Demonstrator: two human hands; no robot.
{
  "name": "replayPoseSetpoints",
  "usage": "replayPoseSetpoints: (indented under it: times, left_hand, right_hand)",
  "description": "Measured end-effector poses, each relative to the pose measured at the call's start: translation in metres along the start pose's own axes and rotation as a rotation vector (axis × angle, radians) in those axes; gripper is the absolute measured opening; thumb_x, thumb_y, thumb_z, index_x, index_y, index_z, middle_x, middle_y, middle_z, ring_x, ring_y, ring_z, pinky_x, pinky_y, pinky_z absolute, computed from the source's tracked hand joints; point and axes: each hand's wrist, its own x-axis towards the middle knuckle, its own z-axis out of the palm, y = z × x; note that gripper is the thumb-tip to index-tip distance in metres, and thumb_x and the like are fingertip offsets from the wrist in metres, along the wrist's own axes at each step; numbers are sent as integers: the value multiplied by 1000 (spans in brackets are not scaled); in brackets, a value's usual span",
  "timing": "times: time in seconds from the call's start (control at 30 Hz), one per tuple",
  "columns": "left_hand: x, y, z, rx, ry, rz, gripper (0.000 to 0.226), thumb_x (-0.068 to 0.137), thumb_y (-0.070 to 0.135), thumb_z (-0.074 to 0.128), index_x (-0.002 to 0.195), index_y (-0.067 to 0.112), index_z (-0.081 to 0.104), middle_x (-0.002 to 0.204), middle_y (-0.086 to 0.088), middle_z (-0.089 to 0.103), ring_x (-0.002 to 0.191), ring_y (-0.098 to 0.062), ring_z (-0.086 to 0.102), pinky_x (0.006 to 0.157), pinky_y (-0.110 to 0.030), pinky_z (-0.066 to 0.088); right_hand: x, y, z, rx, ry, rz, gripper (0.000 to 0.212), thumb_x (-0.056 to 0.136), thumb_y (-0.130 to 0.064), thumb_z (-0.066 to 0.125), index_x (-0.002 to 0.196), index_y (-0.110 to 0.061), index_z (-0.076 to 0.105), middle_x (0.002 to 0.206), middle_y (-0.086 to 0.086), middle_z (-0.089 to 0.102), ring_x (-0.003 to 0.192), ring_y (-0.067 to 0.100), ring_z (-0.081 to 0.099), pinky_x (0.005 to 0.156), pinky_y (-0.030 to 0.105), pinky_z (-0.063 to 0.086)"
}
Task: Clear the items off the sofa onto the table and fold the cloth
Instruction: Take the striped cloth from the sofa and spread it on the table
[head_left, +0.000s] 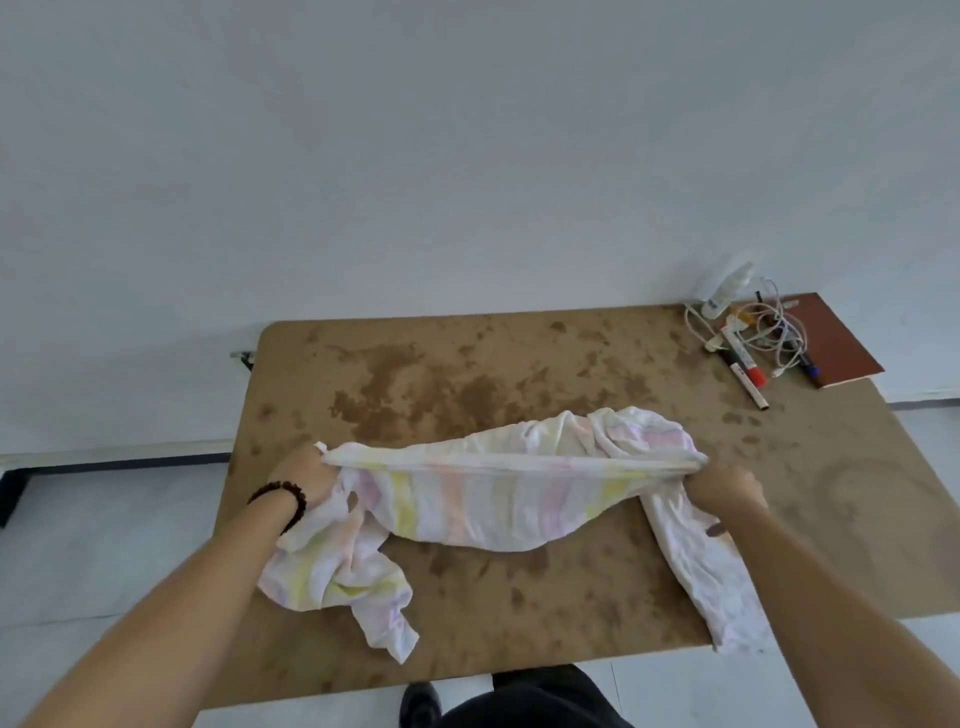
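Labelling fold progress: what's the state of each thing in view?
left hand: grips cloth's left end
right hand: grips cloth's right end
cloth: crumpled, one edge pulled taut between the hands
table: stained
spray bottle: lying down, far right corner
red-capped marker: capped, lying flat
cable: tangled, loose
notebook: closed, flat

The single head-worn camera looked forward and steeply down from above the near edge of the table (519, 364), close in. Its wide lens took in nearly the whole top, with the wall (467, 156) beyond the far edge and floor (104, 519) at both sides.
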Motion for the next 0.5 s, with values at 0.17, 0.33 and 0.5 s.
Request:
replayPoseSetpoints:
  times: [0.17,0.33,0.5]
  left_hand:
    - [42,107,-127,-545,203,-6,22,81,-11,59,99,-1,65,95,-19,67,88,-32,65,70,-42,60]
    - [13,201,-286,-622,769,388,27,84,-3,62,106,13,64,104,0,61,98,-14,56,86,-24,52]
    - [-45,242,-411,-427,1313,665,26,90,22,37,75,44,35,92,13,51,91,-5,49,79,-11,42]
  right_hand:
    - [12,-121,-116,531,245,-262,37,91,-3,59,125,8,48,124,27,58,110,41,60,87,42,54]
    - [-33,-208,-283,478,782,-700,37,92,-10,50,125,6,42,131,28,45,113,47,51,94,49,41]
    - [-104,-240,-416,493,1302,-853,43,82,-15,36,119,3,48,126,26,49,115,44,48,102,47,38]
